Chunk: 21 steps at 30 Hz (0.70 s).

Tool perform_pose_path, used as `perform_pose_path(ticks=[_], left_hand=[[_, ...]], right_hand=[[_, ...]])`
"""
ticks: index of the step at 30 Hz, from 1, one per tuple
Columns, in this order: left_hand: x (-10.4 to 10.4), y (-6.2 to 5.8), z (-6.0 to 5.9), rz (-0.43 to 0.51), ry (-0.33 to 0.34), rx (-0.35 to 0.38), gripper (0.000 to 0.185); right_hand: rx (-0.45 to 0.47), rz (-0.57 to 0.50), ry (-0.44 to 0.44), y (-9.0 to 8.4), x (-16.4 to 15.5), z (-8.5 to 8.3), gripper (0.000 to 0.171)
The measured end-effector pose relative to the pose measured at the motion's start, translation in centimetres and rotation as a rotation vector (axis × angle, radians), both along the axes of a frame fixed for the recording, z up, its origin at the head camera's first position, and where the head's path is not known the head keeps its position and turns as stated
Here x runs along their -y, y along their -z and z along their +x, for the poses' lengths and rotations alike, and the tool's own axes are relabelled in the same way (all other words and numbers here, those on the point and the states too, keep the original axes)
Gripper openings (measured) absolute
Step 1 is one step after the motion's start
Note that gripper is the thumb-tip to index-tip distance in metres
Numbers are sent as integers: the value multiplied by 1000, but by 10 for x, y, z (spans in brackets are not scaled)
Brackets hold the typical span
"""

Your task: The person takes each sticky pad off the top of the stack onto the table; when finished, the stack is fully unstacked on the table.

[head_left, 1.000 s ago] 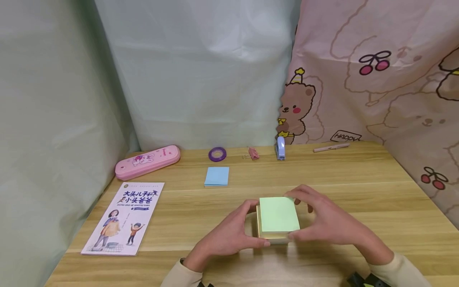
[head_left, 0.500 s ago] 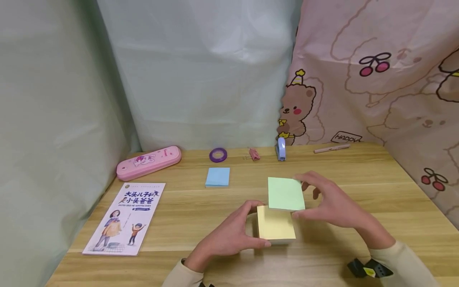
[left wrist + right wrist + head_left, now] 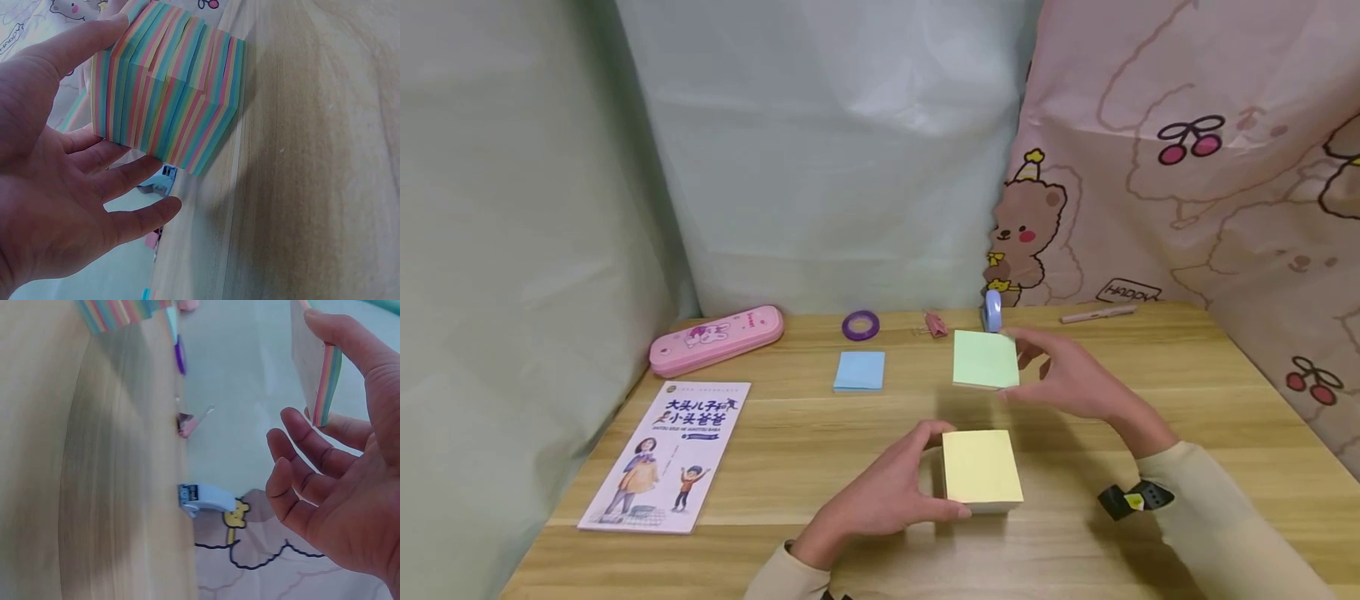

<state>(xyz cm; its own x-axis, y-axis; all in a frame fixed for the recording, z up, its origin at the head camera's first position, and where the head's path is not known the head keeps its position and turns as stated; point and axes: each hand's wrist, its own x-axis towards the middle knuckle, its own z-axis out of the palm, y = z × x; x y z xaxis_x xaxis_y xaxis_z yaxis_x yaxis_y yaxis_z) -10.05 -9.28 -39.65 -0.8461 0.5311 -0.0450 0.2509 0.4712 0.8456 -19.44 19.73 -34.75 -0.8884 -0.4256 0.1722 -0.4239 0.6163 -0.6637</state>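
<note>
My left hand (image 3: 887,492) grips a thick block of sticky notes (image 3: 981,467) by its left side, thumb at the near edge and fingers at the far one. Its top sheet is yellow, and the left wrist view shows the block's sides (image 3: 169,94) striped pink, yellow, green and blue, close over the table. Farther back, my right hand (image 3: 1067,379) pinches a thinner sticky note pad (image 3: 985,360) with a green top by its right edge, raised above the tabletop. In the right wrist view this pad (image 3: 328,381) shows a pale underside and striped edge.
A blue sticky note pad (image 3: 860,372) lies mid-table. Along the back are a pink pencil case (image 3: 717,340), purple tape roll (image 3: 861,326), pink binder clip (image 3: 936,325), blue stapler (image 3: 992,311) and pen (image 3: 1099,314). A picture book (image 3: 666,458) lies at left.
The green-topped pad has come off the block, baring its yellow top. My right hand has carried it toward the back of the table; my left hand stays on the block.
</note>
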Motion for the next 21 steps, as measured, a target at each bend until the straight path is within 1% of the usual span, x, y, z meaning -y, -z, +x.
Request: perform_pose_path(ticks=[7,12,16,21], left_hand=[[0,2,0,7,5,-15,89],[0,3,-1,11,9,-20,90],[-1,3,-1,9,13,-19,90],[-1,3,-1,11,13,-18,89]], right_hand=[[45,-27,-51,16,13,-27,83],[55,-38,-88,28,21,-42,87],[87,-34,-94,34,26,-50,90],[158,2,-82,41,33,-61,95]])
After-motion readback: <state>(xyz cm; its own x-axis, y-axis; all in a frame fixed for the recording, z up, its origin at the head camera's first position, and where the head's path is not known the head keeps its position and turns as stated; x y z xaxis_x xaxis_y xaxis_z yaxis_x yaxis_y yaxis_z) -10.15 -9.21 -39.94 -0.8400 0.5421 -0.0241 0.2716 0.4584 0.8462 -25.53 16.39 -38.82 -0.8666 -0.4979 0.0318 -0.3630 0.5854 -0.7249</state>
